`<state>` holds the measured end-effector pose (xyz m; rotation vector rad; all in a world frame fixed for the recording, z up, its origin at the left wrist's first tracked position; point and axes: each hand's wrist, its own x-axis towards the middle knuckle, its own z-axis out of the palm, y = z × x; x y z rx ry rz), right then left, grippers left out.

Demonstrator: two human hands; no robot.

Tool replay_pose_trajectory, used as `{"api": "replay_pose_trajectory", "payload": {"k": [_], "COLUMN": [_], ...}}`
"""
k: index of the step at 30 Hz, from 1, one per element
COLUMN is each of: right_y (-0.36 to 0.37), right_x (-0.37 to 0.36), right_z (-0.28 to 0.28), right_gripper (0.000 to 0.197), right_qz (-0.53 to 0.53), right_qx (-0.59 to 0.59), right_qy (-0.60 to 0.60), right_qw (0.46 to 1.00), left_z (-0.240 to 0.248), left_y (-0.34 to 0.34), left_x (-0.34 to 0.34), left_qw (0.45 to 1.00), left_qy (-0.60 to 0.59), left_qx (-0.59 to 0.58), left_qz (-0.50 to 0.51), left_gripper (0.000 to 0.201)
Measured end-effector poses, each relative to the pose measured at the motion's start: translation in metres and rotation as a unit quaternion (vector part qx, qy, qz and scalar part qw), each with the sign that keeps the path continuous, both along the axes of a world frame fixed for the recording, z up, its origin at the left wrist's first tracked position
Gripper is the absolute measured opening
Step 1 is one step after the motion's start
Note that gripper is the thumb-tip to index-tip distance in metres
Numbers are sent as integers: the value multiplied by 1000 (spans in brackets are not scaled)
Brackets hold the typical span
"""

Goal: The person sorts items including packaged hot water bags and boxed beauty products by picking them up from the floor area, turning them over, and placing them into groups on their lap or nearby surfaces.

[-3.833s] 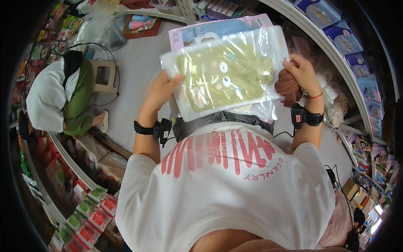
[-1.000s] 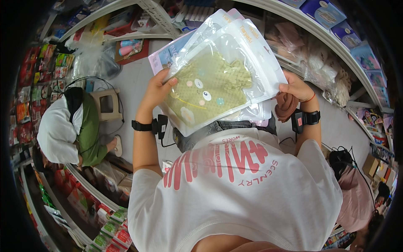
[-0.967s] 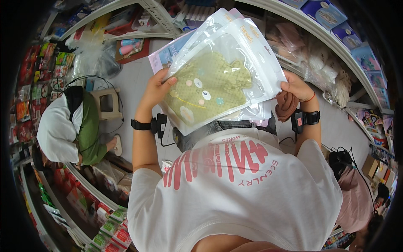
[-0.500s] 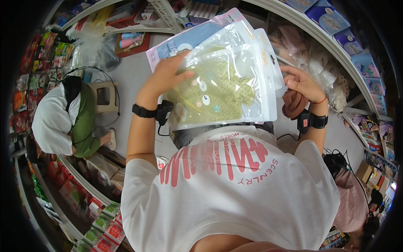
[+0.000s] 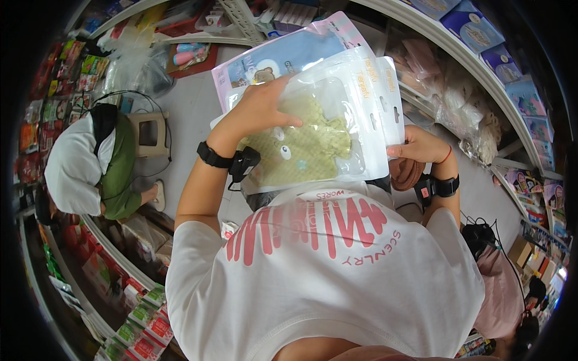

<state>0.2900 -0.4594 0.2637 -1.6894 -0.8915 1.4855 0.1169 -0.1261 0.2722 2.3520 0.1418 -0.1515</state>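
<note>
Shop aisle, grey floor, stocked shelves curving down both sides; a person crouches on my left by a small stool, so open room is only the strip ahead. I hold a stack of clear hanging packs at chest height. Right grip closed on the stack's right edge. Left grip lies flat on the top pack with the green plush item, fingers spread. Blue pack sticks out behind.
</note>
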Motion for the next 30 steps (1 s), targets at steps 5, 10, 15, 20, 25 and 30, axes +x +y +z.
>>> {"api": "replay_pose_trajectory", "payload": {"k": [5, 10, 15, 20, 25, 30], "right_y": [-3, 6, 8, -2, -19, -4], "right_x": [7, 0, -3, -2, 11, 21], "right_z": [-18, -15, -10, -17, -57, -53], "right_gripper": [49, 48, 47, 45, 36, 37], "right_qz": [-94, -105, -88, -60, -271, -514], "right_qx": [52, 89, 69, 15, 92, 213], "right_qy": [-39, -29, 0, 72, -40, 7], "right_qw": [993, 990, 994, 996, 957, 831], "left_z": [-11, -21, -21, -15, -17, -59], "left_y": [3, 7, -5, -21, -9, 15], "left_x": [-11, -5, 11, 20, 28, 29], "left_qw": [986, 985, 952, 987, 984, 967], "left_qy": [-97, -108, -74, -78, -14, -151], "left_qx": [111, 113, 262, 75, 152, 166], "left_qz": [-79, -69, -142, -115, -88, -122], "left_gripper": [53, 39, 31, 39, 55, 58]}}
